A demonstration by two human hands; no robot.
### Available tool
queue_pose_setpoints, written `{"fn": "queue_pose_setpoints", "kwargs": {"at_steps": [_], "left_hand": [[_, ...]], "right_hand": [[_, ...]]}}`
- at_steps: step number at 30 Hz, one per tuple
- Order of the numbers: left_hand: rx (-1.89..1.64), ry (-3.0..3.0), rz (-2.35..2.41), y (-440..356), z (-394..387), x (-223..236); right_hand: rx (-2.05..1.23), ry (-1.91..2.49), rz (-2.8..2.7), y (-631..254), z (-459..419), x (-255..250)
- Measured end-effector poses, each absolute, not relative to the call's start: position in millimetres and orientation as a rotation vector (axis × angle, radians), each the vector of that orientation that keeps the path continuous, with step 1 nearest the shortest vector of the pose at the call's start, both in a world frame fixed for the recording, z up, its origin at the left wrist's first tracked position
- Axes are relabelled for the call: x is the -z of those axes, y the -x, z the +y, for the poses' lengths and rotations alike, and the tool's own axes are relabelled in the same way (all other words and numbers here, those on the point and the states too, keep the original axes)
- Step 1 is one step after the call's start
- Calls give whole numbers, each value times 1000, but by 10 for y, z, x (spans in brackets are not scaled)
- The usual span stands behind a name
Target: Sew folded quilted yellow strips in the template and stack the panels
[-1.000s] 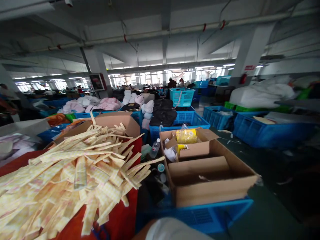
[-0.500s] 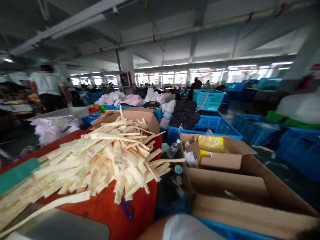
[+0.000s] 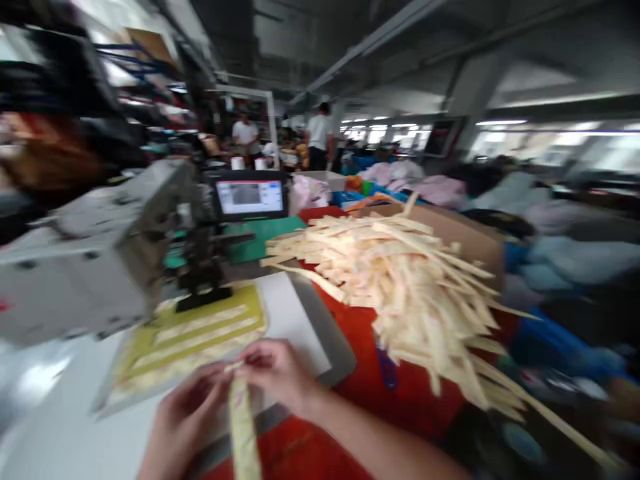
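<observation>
Monitor [image 3: 249,198] text blurred; left hand [image 3: 185,417], right hand [image 3: 275,373] pinch fabric strip [image 3: 243,427].

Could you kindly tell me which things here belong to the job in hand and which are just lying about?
Job: left hand, right hand, cream fabric strip, pile of cream strips, grey sewing machine.
Lying about: brown cardboard box, heaped pink garments.

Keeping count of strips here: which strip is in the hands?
The strip pinched between the left hand and right hand, hanging down, unlike those piled in the big heap on the red surface.
</observation>
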State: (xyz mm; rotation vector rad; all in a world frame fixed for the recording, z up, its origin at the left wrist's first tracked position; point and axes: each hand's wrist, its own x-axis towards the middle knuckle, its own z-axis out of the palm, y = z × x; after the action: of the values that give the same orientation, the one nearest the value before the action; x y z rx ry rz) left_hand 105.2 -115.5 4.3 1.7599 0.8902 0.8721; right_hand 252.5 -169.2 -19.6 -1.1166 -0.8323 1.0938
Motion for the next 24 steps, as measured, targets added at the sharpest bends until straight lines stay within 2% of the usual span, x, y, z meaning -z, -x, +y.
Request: {"fn": "queue_pose_setpoints", "kwargs": {"at_steps": [6,17,24], "left_hand": [[-949,-1373,751,-958,-1110,38],[-871,-1341,728,-938,-1167,-52],[-965,-1291,741,-1008,-1238,-50]], "right_hand": [[-1152,1151,-945,-2639,-1686,22],[-845,1154,-1203,-2680,-1774,61],[-1021,1230,-1130,-2693,-1805,-33]]}}
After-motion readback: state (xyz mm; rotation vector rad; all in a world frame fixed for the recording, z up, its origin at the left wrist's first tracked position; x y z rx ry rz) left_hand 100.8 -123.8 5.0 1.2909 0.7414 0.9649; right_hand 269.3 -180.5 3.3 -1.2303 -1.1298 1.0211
